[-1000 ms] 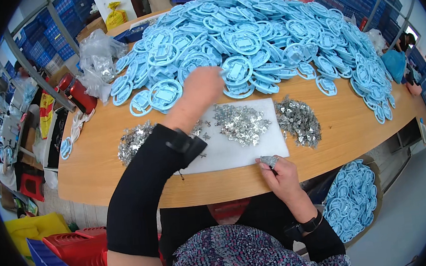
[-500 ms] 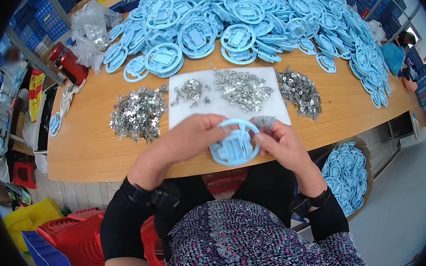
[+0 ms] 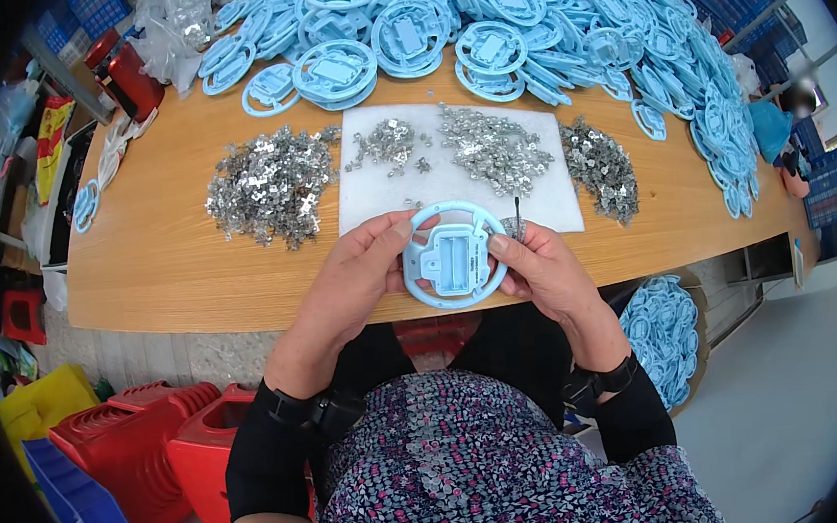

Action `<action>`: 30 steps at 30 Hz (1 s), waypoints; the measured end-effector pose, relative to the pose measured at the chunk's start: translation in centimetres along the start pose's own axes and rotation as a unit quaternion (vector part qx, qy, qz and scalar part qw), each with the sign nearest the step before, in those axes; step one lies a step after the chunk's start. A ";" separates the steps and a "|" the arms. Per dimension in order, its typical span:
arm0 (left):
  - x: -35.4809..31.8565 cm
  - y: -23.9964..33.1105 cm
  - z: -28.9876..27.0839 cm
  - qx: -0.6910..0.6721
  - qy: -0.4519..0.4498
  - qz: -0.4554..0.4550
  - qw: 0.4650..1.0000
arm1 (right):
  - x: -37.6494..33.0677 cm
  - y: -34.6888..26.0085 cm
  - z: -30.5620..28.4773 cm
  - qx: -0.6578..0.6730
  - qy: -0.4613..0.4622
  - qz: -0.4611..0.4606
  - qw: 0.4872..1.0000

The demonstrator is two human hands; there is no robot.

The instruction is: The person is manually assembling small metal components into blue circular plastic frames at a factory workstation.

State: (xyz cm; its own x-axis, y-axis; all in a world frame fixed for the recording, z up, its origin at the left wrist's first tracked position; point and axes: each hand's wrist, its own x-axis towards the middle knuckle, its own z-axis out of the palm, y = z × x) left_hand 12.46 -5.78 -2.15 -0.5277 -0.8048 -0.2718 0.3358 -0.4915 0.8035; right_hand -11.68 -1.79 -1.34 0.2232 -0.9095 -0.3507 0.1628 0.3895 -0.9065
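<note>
In front of me I hold a light blue plastic toy steering wheel point(image 3: 453, 261), its round rim facing up with a boxed compartment in the middle. My left hand point(image 3: 358, 271) is closed on the left side of the rim, thumb on top. On the opposite side, my right hand point(image 3: 545, 266) pinches the rim between thumb and fingers. A thin dark tool tip point(image 3: 518, 209) sticks up beside that hand, with something greyish point(image 3: 511, 227) near the fingers; its kind I cannot make out. Just beyond lies a white foam sheet point(image 3: 360, 202) bearing small silvery metal pieces point(image 3: 498, 147).
A large heap of matching blue wheels point(image 3: 411, 41) covers the table's far side. Loose metal pieces lie in piles, left point(image 3: 270, 190) and right point(image 3: 600, 168) of the sheet. More blue parts fill a container point(image 3: 661, 341) at lower right. Red stools point(image 3: 124, 452) stand at lower left.
My left hand has shifted from over the wheel's upper rim to its left side. The wheel has turned and now lies more face-up. A dark tool tip now shows by my right hand.
</note>
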 end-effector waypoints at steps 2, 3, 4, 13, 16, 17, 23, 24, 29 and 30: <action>0.1 0.0 0.0 -0.004 0.015 -0.012 1.000 | 0.1 -0.2 0.3 0.004 0.009 0.004 1.000; 0.2 -0.1 0.1 -0.006 0.014 -0.012 1.000 | 0.1 -0.3 0.5 0.003 0.010 0.004 1.000; 0.1 -0.3 0.3 0.023 0.029 -0.002 0.999 | 0.2 -0.4 0.7 -0.002 0.001 0.014 1.000; 0.1 -0.4 -0.2 -0.031 0.107 0.081 0.990 | 1.2 -1.3 2.3 -0.053 0.014 -0.005 0.999; -0.1 -0.1 -1.1 -0.022 0.112 0.099 0.989 | 1.3 -1.0 1.7 -0.038 -0.046 0.028 0.998; -0.1 -0.1 -1.4 0.023 0.104 0.111 0.988 | 1.5 -0.8 1.4 -0.077 -0.053 0.007 0.996; -0.3 1.8 -0.7 0.220 0.010 0.034 0.975 | 2.1 -1.4 1.5 -0.175 -0.047 -0.061 0.982; -0.2 1.4 -1.0 0.220 0.007 0.035 0.975 | 2.2 -1.5 1.6 -0.161 -0.028 -0.077 0.983; -1.1 0.5 -0.8 0.151 0.030 0.058 0.986 | 1.9 -0.5 1.4 -0.143 -0.067 -0.022 0.987; -1.4 0.9 -0.1 0.197 0.022 0.069 0.978 | 2.0 -0.3 1.3 -0.163 -0.086 -0.010 0.983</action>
State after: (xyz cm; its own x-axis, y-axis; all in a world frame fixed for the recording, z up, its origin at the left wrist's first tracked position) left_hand 13.57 -5.18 -1.10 -0.4621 -0.8719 -0.1622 0.0705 -0.2185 0.9733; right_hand -10.06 -3.55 -1.43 0.3860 -0.8680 -0.3124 -0.1424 0.2785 -0.9498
